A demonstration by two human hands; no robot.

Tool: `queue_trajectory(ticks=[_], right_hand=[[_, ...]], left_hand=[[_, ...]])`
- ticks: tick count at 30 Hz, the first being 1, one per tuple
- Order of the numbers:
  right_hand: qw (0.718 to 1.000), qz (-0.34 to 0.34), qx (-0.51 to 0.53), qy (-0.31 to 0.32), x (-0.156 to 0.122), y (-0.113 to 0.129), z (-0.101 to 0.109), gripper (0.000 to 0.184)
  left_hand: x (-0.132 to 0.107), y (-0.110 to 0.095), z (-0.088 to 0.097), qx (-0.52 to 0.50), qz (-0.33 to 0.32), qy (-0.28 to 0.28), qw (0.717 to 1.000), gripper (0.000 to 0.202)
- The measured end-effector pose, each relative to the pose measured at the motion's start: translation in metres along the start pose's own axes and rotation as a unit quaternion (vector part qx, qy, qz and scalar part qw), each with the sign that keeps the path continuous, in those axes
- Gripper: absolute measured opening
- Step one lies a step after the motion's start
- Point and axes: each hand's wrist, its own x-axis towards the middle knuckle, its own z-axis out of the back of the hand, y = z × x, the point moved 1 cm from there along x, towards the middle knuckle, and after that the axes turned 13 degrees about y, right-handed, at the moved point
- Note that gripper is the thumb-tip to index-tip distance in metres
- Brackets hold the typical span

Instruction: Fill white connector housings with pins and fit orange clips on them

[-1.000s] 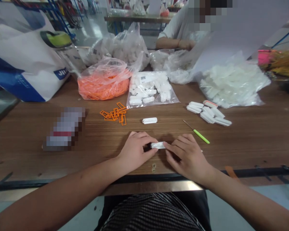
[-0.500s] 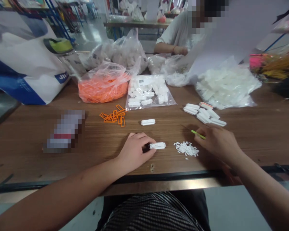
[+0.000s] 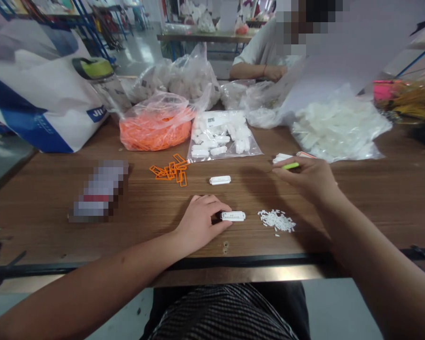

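My left hand (image 3: 200,222) rests on the wooden table (image 3: 145,208), thumb and fingers pinching the left end of a small white plastic block (image 3: 233,216). My right hand (image 3: 310,177) is raised above the table further right, fingers closed on a thin green-handled tool (image 3: 290,165). A heap of tiny white pieces (image 3: 276,221) lies to the right of the block. A second white block (image 3: 220,180) lies alone in front of it. More white blocks (image 3: 282,158) are partly hidden behind my right hand.
Loose orange frames (image 3: 170,171) lie beside a bag of orange frames (image 3: 156,127), with a clear bag of white blocks (image 3: 221,134) and a larger bag of white parts (image 3: 340,127) beyond. A blue-white sack (image 3: 38,99) stands at left. Another person (image 3: 265,47) sits opposite.
My right hand left the white block, uncovering the heap of tiny pieces, moved right to the green tool, picked it up and lifted it toward the far white blocks. The left hand stayed.
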Motion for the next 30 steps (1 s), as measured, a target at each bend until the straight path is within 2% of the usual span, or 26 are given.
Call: queue_trajectory(ticks=[6,10,13,19,26,30], right_hand=[[0.992,-0.058,0.097,0.063,0.004,0.009,-0.028,0.026],[0.986,-0.052,0.155,0.032,-0.005,0.012,-0.039,0.023],[0.976,-0.029,0.215,0.021,-0.009,0.013,-0.042,0.022],[0.952,-0.021,0.301,0.042,-0.024,0.025,-0.042,0.033],[0.94,-0.001,0.314,0.134,-0.046,0.037,-0.046,0.036],[0.947,-0.035,0.301,0.109,-0.046,0.04,-0.047,0.03]], left_hand=[[-0.001,0.002,0.001,-0.041,-0.003,-0.029,0.999,0.019],[-0.002,0.003,0.003,-0.104,-0.034,-0.05,0.993,0.021],[-0.002,0.003,0.003,-0.126,-0.05,-0.054,0.989,0.022],[-0.001,0.001,0.002,-0.162,-0.017,-0.036,0.986,0.021],[0.003,0.001,0.002,-0.152,-0.017,-0.055,0.987,0.02],[0.003,0.002,0.002,-0.159,-0.01,-0.057,0.986,0.02]])
